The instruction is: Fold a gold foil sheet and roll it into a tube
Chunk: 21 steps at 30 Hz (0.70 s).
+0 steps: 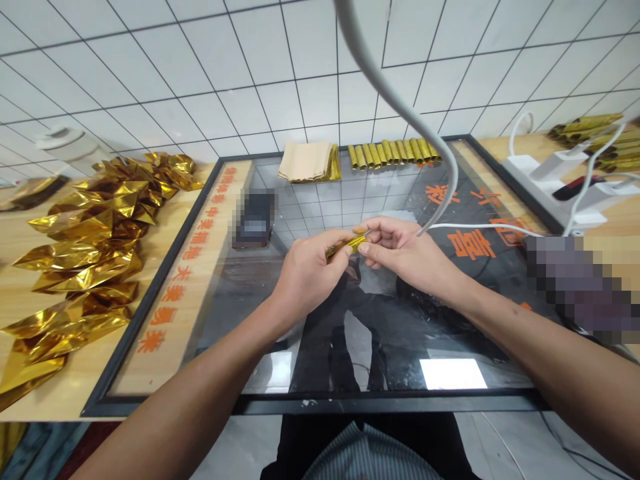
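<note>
My left hand [316,270] is closed around a small gold foil paper roll [356,241], above the middle of the glass tabletop [310,207]. At the roll's other end, the thumb and fingers of my right hand [393,248] pinch it. Parts of the roll are hidden by my fingers. At the far edge of the glass lies a stack of tan and gold paper sheets [306,161]. Right of that stack, a row of several finished gold paper rolls [395,153] lies side by side.
Folded gold foil ingots [95,233] are heaped left of the black frame. A blurred dark device [255,219] lies on the glass. A white cable [400,107] hangs down before me. On the right are a power strip [545,187], more gold rolls [595,137] and a blurred object [585,290].
</note>
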{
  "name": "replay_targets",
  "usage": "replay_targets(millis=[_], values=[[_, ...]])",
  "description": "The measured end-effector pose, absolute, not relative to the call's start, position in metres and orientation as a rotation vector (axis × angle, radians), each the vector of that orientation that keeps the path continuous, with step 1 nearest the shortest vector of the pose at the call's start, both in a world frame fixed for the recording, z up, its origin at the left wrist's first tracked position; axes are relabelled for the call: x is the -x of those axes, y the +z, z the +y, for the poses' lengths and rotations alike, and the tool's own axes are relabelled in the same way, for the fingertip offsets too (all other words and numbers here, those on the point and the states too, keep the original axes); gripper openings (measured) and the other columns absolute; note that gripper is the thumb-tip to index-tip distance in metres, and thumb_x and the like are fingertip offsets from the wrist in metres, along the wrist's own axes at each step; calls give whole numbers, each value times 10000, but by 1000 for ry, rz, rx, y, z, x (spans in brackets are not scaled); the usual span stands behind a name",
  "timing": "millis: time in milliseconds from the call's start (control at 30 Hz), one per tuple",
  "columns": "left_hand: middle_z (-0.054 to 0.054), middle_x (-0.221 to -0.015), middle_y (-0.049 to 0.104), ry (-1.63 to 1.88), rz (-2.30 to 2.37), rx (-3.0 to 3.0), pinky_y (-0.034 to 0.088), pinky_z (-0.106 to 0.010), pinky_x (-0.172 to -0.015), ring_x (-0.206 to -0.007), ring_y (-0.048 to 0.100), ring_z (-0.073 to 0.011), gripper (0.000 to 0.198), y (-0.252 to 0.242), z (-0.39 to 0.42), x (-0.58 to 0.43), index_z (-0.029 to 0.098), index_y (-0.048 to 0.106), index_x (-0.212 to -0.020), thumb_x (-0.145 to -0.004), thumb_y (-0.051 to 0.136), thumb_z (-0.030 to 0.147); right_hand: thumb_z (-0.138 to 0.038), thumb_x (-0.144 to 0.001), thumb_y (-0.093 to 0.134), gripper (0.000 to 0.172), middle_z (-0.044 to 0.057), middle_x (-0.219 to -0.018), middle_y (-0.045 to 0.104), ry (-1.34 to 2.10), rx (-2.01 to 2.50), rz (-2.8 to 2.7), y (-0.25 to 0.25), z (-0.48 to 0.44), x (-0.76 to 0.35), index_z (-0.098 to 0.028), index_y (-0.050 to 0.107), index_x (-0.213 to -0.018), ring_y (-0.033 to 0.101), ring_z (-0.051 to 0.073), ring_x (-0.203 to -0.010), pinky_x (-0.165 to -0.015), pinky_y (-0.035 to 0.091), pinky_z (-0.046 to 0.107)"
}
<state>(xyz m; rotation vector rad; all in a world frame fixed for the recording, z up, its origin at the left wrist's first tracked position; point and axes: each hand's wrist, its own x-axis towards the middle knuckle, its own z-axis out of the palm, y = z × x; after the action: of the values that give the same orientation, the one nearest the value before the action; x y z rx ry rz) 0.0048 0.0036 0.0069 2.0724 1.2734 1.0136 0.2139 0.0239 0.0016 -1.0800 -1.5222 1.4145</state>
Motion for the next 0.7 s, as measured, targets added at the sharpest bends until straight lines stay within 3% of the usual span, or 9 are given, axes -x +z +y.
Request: replay_targets(millis=[167,333,533,700], values=[[5,-977,833,1036,1227,-2037,537,-242,-769,-841,744,-148,209,8,4,-5,244,807,-1086,-1003,621,199,-448,-888,833,304,31,-898,744,1408,1097,-1546,2,25,-215,-221,716,-1054,669,155,-687,-583,549,308],[5,-978,839,1089,1192,-2057,558,-246,-798,-854,751,-150,191,6,5,-4,245,814,-1051,-993,643,184,-474,-884,839,324,13,-871,722,1399,1073,-1546,4,24,-214,-226,717,-1051,685,157,-718,-599,565,294],[4,-991,843,1131,1183,-2011,568,-250,-775,-849,760,-152,175,5,5,-6,247,821,-1021,-964,672,176,-449,-864,854,292,20,-866,742,1411,1042,-1496,2,24,-213,-216,723,-979,699,158,-748,-710,615,314],[31,-764,777,1129,1211,-1876,537,-227,-672,-692,715,-124,153,8,5,-7,223,797,-907,-940,664,153,-444,-842,879,291,30,-907,756,1359,1050,-1451,4,23,-213,-215,737,-952,708,167,-768,-749,632,340]])
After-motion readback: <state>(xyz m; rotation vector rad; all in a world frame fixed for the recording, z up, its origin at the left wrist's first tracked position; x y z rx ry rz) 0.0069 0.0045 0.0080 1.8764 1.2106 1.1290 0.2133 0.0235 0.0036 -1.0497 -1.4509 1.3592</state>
